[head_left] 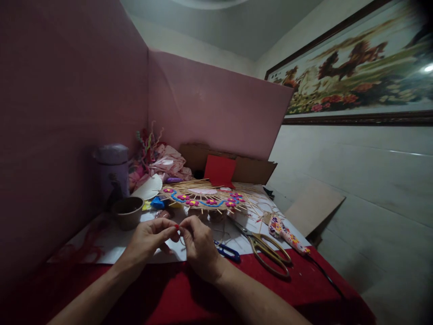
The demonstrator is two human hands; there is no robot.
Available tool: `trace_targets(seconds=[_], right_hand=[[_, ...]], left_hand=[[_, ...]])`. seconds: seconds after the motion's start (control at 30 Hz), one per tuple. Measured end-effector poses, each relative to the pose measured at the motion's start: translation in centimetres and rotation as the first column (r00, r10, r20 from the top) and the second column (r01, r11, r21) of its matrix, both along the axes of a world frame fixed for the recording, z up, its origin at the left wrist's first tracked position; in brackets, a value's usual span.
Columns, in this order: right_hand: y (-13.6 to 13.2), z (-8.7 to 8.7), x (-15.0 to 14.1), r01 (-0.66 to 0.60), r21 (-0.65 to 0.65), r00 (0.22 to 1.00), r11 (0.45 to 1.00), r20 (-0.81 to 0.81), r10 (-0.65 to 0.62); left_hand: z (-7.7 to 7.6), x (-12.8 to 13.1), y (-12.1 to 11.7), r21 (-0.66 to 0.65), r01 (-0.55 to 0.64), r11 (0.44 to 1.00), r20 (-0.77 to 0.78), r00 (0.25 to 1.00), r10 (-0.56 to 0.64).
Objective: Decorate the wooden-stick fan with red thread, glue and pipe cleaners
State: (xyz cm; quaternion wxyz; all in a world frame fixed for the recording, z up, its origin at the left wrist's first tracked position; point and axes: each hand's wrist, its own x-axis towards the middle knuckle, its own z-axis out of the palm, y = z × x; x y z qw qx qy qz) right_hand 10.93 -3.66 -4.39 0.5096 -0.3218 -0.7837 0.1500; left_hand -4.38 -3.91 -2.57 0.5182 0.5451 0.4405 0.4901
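My left hand (154, 235) and my right hand (202, 249) meet above the front of the white sheet, fingertips almost touching. Between them both pinch a small red piece (177, 227), perhaps soft clay; its exact shape is too small to make out. Just beyond lies a round ring of sticks and twine (212, 209), decorated with pink flowers with yellow centres and a wavy blue line. A blue-handled tool (227, 251) rests beside my right wrist. Gold-handled scissors (267, 250) lie farther right, blades pointing toward the ring.
A brown cup (127, 213) and a lilac canister (113, 176) stand left. Blue and yellow packets (156, 202) lie near the cup. A flower-patterned glue gun (287, 234) with a black cord lies right. Red card (219, 169) leans on cardboard (255, 171) behind. Red cloth (162, 289) covers the front.
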Motion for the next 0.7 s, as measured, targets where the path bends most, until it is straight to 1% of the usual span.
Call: trace_targets(seconds=[0.13, 0.23, 0.33, 0.47, 0.53, 0.6, 0.67, 0.7], right_hand=[[0.0, 0.1, 0.1, 0.002, 0.006, 1.0, 1.0, -0.001, -0.002], [0.2, 0.0, 0.1, 0.004, 0.05, 0.999, 0.999, 0.042, -0.006], [0.5, -0.2, 0.2, 0.03, 0.106, 0.993, 0.994, 0.106, -0.041], [0.8, -0.6, 0.4, 0.023, 0.183, 0.98, 0.983, 0.189, -0.058], [0.8, -0.7, 0.5, 0.001, 0.206, 0.978, 0.979, 0.202, -0.044], [0.7, -0.6, 0.5, -0.014, 0.203, 0.983, 0.979, 0.182, -0.024], [0.4, -0.2, 0.4, -0.012, 0.146, 0.994, 0.989, 0.107, -0.003], [0.2, 0.1, 0.3, -0.008, 0.094, 0.999, 0.996, 0.053, 0.003]], left_hand=[[0.0, 0.0, 0.0, 0.047, 0.002, 0.999, -0.038, 0.999, 0.0], [0.0, -0.1, 0.0, 0.086, -0.014, 0.996, -0.101, 0.995, 0.022], [-0.3, -0.2, 0.0, 0.125, -0.021, 0.992, -0.159, 0.986, 0.041], [-1.0, -0.3, 0.2, 0.141, 0.036, 0.989, -0.226, 0.974, -0.003], [-1.2, -0.3, 0.2, 0.142, 0.072, 0.987, -0.221, 0.974, -0.039], [-1.1, -0.3, 0.2, 0.141, 0.104, 0.984, -0.189, 0.979, -0.077], [-0.9, -0.4, 0.2, 0.125, 0.144, 0.982, -0.133, 0.983, -0.127], [-0.7, -0.4, 0.1, 0.117, 0.159, 0.98, -0.096, 0.984, -0.148]])
